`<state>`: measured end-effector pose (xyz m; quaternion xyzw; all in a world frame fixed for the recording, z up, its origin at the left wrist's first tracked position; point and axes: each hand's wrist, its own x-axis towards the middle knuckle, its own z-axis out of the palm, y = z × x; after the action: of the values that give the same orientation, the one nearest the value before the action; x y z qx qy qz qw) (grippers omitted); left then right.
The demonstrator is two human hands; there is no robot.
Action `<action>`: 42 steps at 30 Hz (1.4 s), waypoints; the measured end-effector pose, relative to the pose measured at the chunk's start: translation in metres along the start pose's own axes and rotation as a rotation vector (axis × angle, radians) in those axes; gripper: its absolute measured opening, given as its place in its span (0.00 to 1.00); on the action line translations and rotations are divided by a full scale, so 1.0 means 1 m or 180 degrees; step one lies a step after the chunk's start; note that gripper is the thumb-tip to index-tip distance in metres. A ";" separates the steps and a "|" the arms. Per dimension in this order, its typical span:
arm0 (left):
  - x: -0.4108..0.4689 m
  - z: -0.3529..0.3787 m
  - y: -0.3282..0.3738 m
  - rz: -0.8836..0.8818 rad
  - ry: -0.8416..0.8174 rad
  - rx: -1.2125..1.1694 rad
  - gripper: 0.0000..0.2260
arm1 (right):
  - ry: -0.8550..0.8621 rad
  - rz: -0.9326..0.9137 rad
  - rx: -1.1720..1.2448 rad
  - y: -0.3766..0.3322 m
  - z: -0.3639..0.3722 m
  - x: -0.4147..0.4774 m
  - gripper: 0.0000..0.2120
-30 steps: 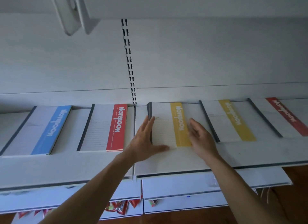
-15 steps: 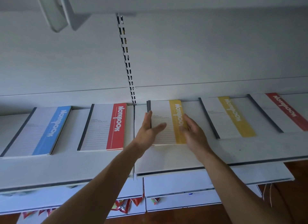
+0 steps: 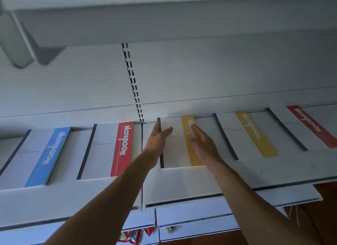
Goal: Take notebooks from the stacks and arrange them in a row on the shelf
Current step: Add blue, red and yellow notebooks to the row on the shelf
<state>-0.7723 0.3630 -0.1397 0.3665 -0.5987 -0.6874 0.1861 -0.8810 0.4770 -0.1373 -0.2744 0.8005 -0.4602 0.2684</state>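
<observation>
From the head camera, you see five notebooks lying flat in a row along the back edge of the white shelf, each well apart from its neighbours. From the left end, they are a blue-striped notebook, a red-striped notebook, a yellow-striped notebook just right of the shelf's centre seam, a second yellow-striped notebook, and a second red-striped notebook towards the right end.

Both of your hands are at the middle yellow-striped notebook. Your left hand lies against its dark spine on the left side. The fingers are straight and point towards the back wall, and the thumb is stretched over the lined cover. Nothing is gripped in it.

Your right hand is over the yellow stripe with the palm down and the fingers extended, so it isn't clasping anything either. It is blurred, so you cannot tell whether it touches the cover or floats just above it.

A slotted upright runs up the back wall, above the gap between the first red-striped notebook and the middle one. An upper shelf hangs overhead. Below the front edge, coloured packets show on a lower level.
</observation>
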 end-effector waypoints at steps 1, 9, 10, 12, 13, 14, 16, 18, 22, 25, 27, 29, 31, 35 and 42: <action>0.000 -0.001 0.000 -0.0008 -0.0011 -0.0051 0.13 | -0.0003 -0.0024 -0.0002 0.001 0.000 0.000 0.24; -0.006 -0.010 0.006 -0.0135 0.0012 0.0412 0.28 | 0.0277 -0.0365 -0.0999 -0.010 -0.017 0.006 0.19; -0.010 -0.014 0.011 0.0001 0.0104 0.0652 0.28 | 0.0430 -0.0513 -0.1237 -0.015 -0.017 0.007 0.18; -0.021 -0.026 0.022 0.0372 0.0274 0.1350 0.24 | 0.0470 -0.0688 -0.1662 -0.029 -0.012 0.008 0.17; -0.029 -0.036 0.028 0.0517 0.0327 0.1832 0.21 | 0.0345 -0.0761 -0.1884 -0.038 -0.006 0.008 0.17; -0.039 -0.048 0.035 0.0616 0.0410 0.2363 0.17 | 0.0181 -0.0848 -0.2112 -0.047 0.002 0.007 0.16; -0.061 -0.077 0.045 0.0756 0.0638 0.3393 0.14 | -0.0057 -0.1119 -0.2493 -0.067 0.025 0.005 0.15; -0.086 -0.109 0.053 0.0799 0.0913 0.4006 0.15 | -0.0179 -0.1469 -0.2840 -0.090 0.055 -0.001 0.15; -0.139 -0.182 0.055 0.0591 0.1533 0.4376 0.15 | -0.0540 -0.2134 -0.3209 -0.138 0.129 -0.018 0.13; -0.176 -0.244 0.047 0.0296 0.1829 0.4466 0.16 | -0.0764 -0.2446 -0.3136 -0.171 0.189 -0.038 0.14; -0.195 -0.286 0.039 0.0097 0.2001 0.4403 0.17 | -0.0866 -0.2593 -0.3086 -0.190 0.228 -0.054 0.13; -0.213 -0.327 0.032 0.0005 0.2183 0.4324 0.19 | -0.0982 -0.2711 -0.3059 -0.207 0.268 -0.067 0.13; -0.227 -0.371 0.029 -0.0027 0.2280 0.4282 0.21 | -0.1061 -0.2767 -0.3045 -0.222 0.312 -0.079 0.13; -0.246 -0.469 0.023 -0.0094 0.2392 0.4283 0.25 | -0.1283 -0.2315 -0.2643 -0.252 0.403 -0.102 0.12; -0.248 -0.587 0.004 -0.0109 0.1873 0.4538 0.33 | -0.1677 -0.0847 -0.0873 -0.278 0.520 -0.115 0.15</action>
<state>-0.1821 0.1318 -0.0743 0.5748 -0.8169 -0.0126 0.0459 -0.3913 0.1311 -0.0960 -0.5199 0.7152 -0.2923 0.3643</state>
